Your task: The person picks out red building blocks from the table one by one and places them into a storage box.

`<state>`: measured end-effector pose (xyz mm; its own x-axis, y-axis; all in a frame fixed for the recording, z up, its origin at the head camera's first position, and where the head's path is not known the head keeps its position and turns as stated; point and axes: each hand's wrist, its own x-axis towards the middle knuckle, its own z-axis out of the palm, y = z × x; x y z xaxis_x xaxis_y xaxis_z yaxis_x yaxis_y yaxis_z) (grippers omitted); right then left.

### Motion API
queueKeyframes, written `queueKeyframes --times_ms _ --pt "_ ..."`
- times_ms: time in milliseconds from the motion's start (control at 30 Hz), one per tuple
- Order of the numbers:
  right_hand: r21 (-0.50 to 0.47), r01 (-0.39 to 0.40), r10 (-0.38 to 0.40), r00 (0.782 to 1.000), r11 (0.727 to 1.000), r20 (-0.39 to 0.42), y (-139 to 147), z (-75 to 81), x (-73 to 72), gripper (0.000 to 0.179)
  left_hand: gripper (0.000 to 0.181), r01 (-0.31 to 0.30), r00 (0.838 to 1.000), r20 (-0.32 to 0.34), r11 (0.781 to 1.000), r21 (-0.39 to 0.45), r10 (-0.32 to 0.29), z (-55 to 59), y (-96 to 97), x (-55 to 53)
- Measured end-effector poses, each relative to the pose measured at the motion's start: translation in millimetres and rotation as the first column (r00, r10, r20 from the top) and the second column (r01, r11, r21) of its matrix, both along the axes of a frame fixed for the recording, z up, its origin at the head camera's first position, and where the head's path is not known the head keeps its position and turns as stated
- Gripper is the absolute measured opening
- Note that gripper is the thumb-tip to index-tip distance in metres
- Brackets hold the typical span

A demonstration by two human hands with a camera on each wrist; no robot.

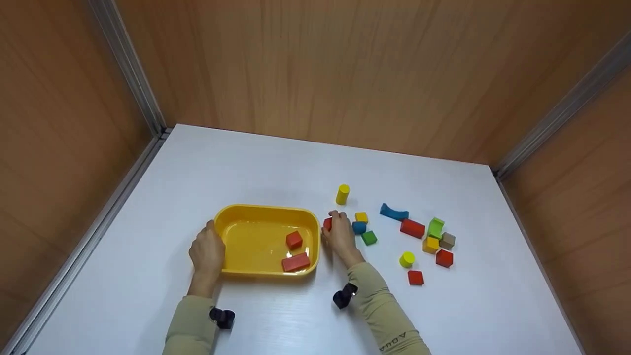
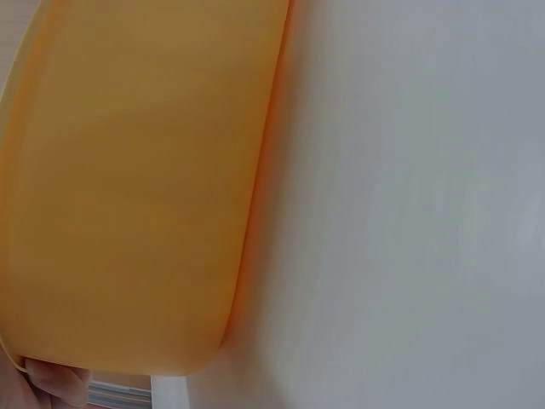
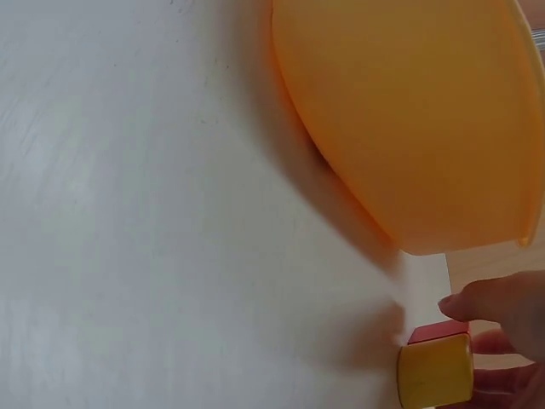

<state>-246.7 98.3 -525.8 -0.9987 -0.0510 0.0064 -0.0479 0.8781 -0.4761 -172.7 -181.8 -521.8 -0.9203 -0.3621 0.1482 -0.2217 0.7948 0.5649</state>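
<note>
My left hand (image 1: pixel 207 250) grips the left end of a yellow plastic tray (image 1: pixel 266 209), its fingers (image 2: pixel 58 382) at the rim in the left wrist view. Inside the tray, toward its right end, lie a red cube (image 1: pixel 294 240) and a red rectangular block (image 1: pixel 296 262). Just off the tray's right end, my right hand (image 1: pixel 341 236) holds a red block (image 1: pixel 328 224), partly covered by the fingers. From the right wrist, a yellow block (image 3: pixel 435 371) shows against that red block, in front of the fingers; I cannot tell whether the hand holds it too.
Beside the right hand lie a yellow cube (image 1: pixel 361 217), a blue block (image 1: pixel 359 227) and a green block (image 1: pixel 369 237). A yellow cylinder (image 1: pixel 342 195) stands behind. Farther right are a blue arch (image 1: pixel 394 212), a red cylinder (image 1: pixel 412 228) and several other blocks. Wooden walls (image 1: pixel 315 74) enclose the white table (image 1: pixel 276 320).
</note>
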Motion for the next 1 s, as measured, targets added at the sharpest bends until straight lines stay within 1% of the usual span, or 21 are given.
queueKeyframes --times_ms 133,367,533,667,700,800,933,1000 --pt "0.006 0.003 -0.003 1.000 1.000 0.013 0 -3.6 -2.4 0.037 0.026 0.004 1.000 0.012 1.000 0.001 -0.004 0.4 0.2 -0.7" --pt "-0.007 -0.005 0.005 1.000 1.000 -0.001 2 -6.9 -5.4 0.031 0.027 0.005 1.000 0.010 1.000 0.000 -0.005 0.2 0.1 -1.3" --pt "-0.053 0.009 -0.008 1.000 0.999 0.022 2 -4.4 -5.2 0.032 0.028 0.003 1.000 0.012 1.000 -0.004 -0.003 -0.2 -0.4 -1.0" --pt "-0.104 0.034 -0.029 0.998 0.994 0.046 1 1.5 -3.5 0.036 0.028 0.000 1.000 0.028 1.000 -0.006 0.000 0.2 -1.0 -1.4" --pt "-0.114 0.035 -0.031 0.999 0.993 0.038 0 3.6 -2.6 0.036 0.028 0.000 1.000 0.029 1.000 -0.007 0.000 0.3 -1.1 -1.5" --pt "-0.139 -0.006 -0.004 0.997 0.990 -0.073 0 10.3 1.9 0.035 0.026 0.002 1.000 -0.003 1.000 -0.014 -0.002 -0.1 -1.1 -1.1" --pt "-0.151 -0.067 0.035 0.978 0.986 -0.206 0 20.7 8.4 0.034 0.022 -0.004 0.999 -0.043 1.000 -0.020 0.003 -0.8 -0.9 0.0" --pt "-0.166 -0.069 0.034 0.979 0.984 -0.202 -1 26.6 11.4 0.036 0.022 -0.012 0.999 -0.038 1.000 -0.017 0.011 -0.6 -0.7 0.3"
